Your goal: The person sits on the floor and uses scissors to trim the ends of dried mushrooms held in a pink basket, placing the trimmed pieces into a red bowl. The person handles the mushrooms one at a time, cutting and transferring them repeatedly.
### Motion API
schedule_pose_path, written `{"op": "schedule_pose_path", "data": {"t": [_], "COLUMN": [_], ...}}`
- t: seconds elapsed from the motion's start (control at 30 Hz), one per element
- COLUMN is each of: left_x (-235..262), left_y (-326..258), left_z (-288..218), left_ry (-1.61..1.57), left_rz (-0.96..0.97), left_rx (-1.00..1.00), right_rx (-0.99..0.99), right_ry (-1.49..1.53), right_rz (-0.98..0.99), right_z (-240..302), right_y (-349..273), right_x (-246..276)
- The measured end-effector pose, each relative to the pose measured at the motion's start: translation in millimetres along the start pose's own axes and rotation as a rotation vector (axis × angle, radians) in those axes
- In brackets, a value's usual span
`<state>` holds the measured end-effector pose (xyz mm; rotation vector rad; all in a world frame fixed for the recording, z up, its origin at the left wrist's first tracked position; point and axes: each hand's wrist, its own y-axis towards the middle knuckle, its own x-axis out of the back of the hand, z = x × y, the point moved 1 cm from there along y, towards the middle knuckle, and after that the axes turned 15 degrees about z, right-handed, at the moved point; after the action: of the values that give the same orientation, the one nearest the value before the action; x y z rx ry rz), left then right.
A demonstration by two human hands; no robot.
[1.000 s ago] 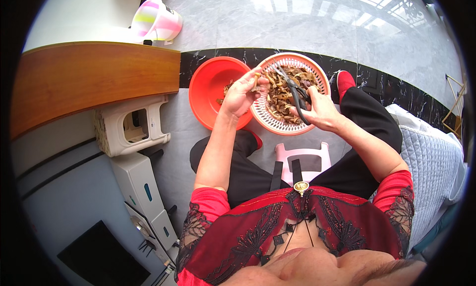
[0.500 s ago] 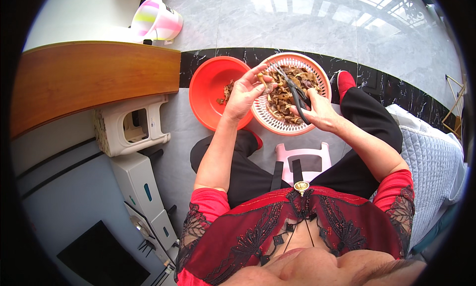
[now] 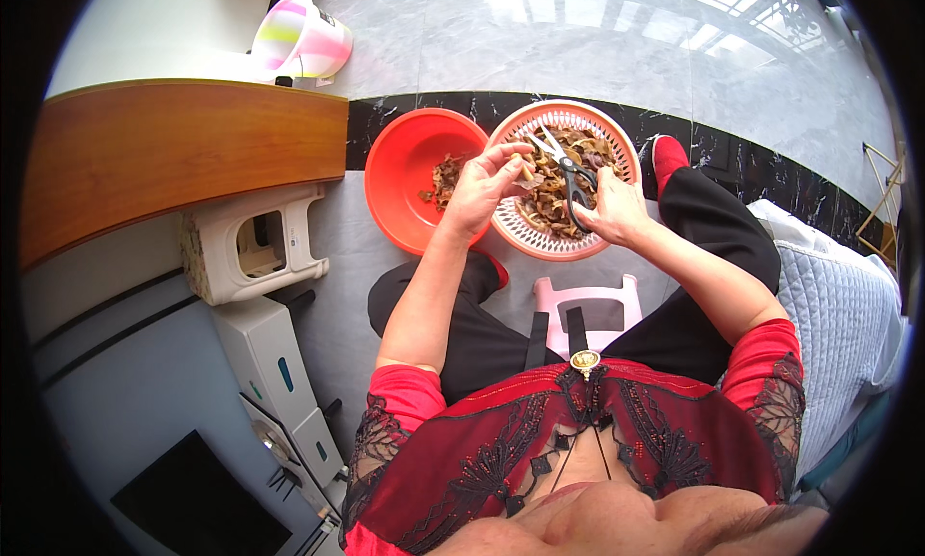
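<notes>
Head view — pink-and-green striped tub point(image 3: 301, 38) beyond red basin point(image 3: 409, 175), well apart

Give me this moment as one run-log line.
left hand: pinching brown piece | right hand: holding scissors, blades open | below: slotted basket | beside: red basin

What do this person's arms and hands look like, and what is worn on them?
Both forearms are bare from above the elbow down, and the left hand and right hand wear no gloves. Short red sleeves cover the upper arms, trimmed with black lace at the shoulder. No watch or bracelet shows at either wrist; rings are too small to tell.
</notes>
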<state>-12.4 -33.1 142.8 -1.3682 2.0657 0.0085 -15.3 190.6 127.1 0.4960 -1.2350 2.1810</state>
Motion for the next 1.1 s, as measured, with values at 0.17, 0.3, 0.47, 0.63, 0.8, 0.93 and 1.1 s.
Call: {"op": "schedule_pose_path", "data": {"t": [0.17, 0.3, 0.47, 0.63, 0.8, 0.93, 1.1], "left_x": [2, 1, -4, -14, -22, -24, -21], "left_y": [0, 0, 1, 4, 10, 14, 20], "left_z": [15, 27, 31, 32, 31, 32, 40], "left_ry": [-0.216, -0.303, -0.255, 0.104, 0.305, 0.409, 0.763], "left_rz": [-0.059, -0.061, -0.021, -0.148, -0.176, -0.177, -0.198], "left_rx": [0.097, 0.152, 0.224, 0.311, 0.339, 0.287, 0.136], "right_rx": [-0.02, -0.062, -0.04, -0.001, 0.038, 0.132, 0.144], "right_ry": [-0.096, -0.151, -0.249, -0.344, -0.543, -0.521, 0.602], "right_rz": [-0.105, -0.05, -0.097, -0.066, -0.149, -0.32, 0.254], "right_z": [-11, -18, -25, -29, -25, -19, -8], "right_y": [13, 19, 25, 28, 28, 22, 28], "right_x": [-15, -27, -43, -53, -51, -35, -9]}}
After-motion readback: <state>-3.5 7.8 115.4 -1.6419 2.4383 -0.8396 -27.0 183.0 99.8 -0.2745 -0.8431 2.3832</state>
